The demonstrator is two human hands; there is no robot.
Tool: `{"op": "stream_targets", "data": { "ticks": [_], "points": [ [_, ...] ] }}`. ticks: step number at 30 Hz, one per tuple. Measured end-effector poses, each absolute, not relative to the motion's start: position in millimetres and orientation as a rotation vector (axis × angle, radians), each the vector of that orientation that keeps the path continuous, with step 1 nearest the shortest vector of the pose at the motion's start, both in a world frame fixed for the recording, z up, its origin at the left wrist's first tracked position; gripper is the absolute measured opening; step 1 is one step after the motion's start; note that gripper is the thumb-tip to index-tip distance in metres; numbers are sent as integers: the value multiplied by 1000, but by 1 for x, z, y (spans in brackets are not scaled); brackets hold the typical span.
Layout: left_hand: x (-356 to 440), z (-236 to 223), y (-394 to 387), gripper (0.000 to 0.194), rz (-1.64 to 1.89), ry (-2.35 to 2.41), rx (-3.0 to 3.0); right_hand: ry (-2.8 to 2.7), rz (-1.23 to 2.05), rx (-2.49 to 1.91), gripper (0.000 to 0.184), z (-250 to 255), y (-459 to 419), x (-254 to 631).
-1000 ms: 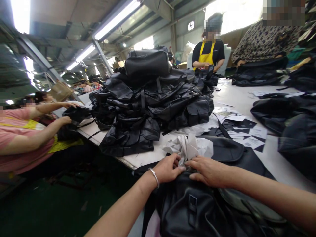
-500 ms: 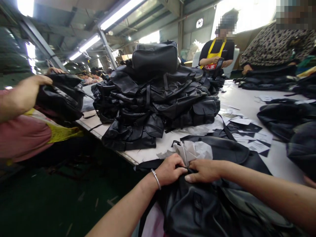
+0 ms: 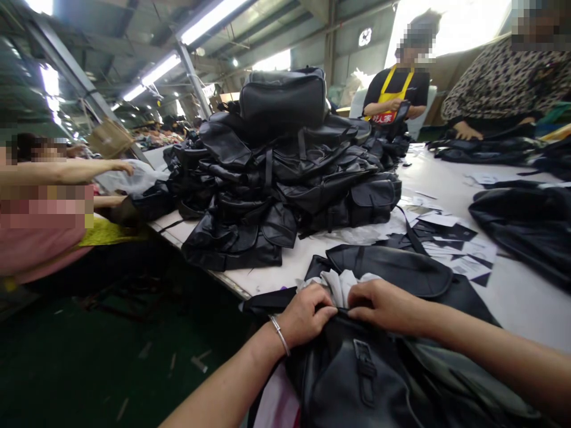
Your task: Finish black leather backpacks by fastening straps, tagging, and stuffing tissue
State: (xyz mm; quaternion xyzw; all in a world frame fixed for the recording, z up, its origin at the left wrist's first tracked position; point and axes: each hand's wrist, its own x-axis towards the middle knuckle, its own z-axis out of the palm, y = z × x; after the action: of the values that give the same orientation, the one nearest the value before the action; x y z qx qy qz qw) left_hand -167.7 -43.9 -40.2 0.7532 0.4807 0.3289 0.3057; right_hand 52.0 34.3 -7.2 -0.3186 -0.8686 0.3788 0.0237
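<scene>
A black leather-look backpack (image 3: 343, 362) with a buckle strap lies at the table's near edge, right below me. My left hand (image 3: 310, 312), a silver bangle on its wrist, pinches the rim of the bag's opening between thumb and fingers. Close beside it, my right hand (image 3: 377, 306) grips the same rim, thumb toward me. Crumpled white paper (image 3: 341, 284) pokes out of the opening between and behind both hands. The bag's flap (image 3: 392, 270) is folded back on the table beyond. The fingertips inside the opening are hidden.
A tall pile of black bags (image 3: 267, 172) stands ahead on the table (image 3: 526, 297). Paper cards (image 3: 464, 255) are scattered to the right, near another black bag (image 3: 521, 220). A co-worker's arm (image 3: 66, 172) reaches in at left. Two people stand across the table.
Both hands stay at the bag's opening; my right fingers have curled and lifted a little. The white paper sits lower. The co-worker at left has lowered a black bag and stretched out an arm.
</scene>
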Motion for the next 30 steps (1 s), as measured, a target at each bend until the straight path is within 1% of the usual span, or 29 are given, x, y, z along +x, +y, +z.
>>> {"op": "stream_targets", "data": {
  "ticks": [1, 2, 3, 5, 6, 7, 8, 11, 13, 16, 18, 19, 20, 21, 23, 24, 25, 26, 30],
  "points": [
    [-167, -40, -45, 9, 867, 1289, 1988, -2691, 1007, -961, 19, -5, 35, 52],
    [-166, -40, -45, 9, 868, 1302, 1985, -2695, 876, -934, 26, -4, 35, 51],
    [-165, -39, -46, 9, 875, 1310, 1983, -2704, 798, -905, 36, -4, 35, 50],
    [-163, -39, -47, 10, 902, 1316, 1987, -2753, 813, -843, 60, -7, 34, 46],
    [-162, -40, -47, 11, 918, 1312, 1989, -2781, 873, -816, 67, -10, 33, 44],
    [-162, -40, -47, 10, 935, 1304, 1987, -2797, 940, -795, 68, -12, 32, 41],
    [-161, -40, -48, 9, 953, 1295, 1982, -2803, 999, -775, 65, -14, 30, 39],
    [-161, -40, -50, 8, 987, 1293, 1944, -2782, 1163, -778, 46, -15, 25, 34],
    [-160, -40, -52, 8, 981, 1304, 1923, -2747, 1341, -808, 37, -15, 21, 34],
    [-160, -39, -55, 6, 927, 1273, 1933, -2679, 1601, -787, 35, -16, 17, 39],
    [-161, -39, -55, 4, 889, 1291, 1941, -2651, 1664, -784, 39, -16, 18, 45],
    [-162, -39, -55, 2, 875, 1336, 1937, -2642, 1638, -811, 41, -16, 19, 48],
    [-164, -38, -54, 11, 863, 1408, 1923, -2638, 1564, -850, 42, -16, 20, 52],
    [-165, -38, -53, 25, 853, 1503, 1898, -2637, 1451, -897, 42, -16, 22, 56],
    [-166, -39, -53, 59, 824, 1718, 1827, -2630, 1197, -1020, 40, -15, 24, 65],
    [-166, -38, -53, 72, 795, 1800, 1784, -2627, 1116, -1086, 38, -15, 24, 69],
    [-165, -38, -53, 78, 756, 1850, 1743, -2631, 1088, -1149, 36, -15, 23, 74],
    [-164, -38, -53, 77, 714, 1863, 1713, -2636, 1107, -1205, 35, -16, 21, 77],
    [-156, -33, -53, 57, 651, 1669, 1758, -2572, 1323, -1207, 36, -21, 7, 87]
  ]
}}
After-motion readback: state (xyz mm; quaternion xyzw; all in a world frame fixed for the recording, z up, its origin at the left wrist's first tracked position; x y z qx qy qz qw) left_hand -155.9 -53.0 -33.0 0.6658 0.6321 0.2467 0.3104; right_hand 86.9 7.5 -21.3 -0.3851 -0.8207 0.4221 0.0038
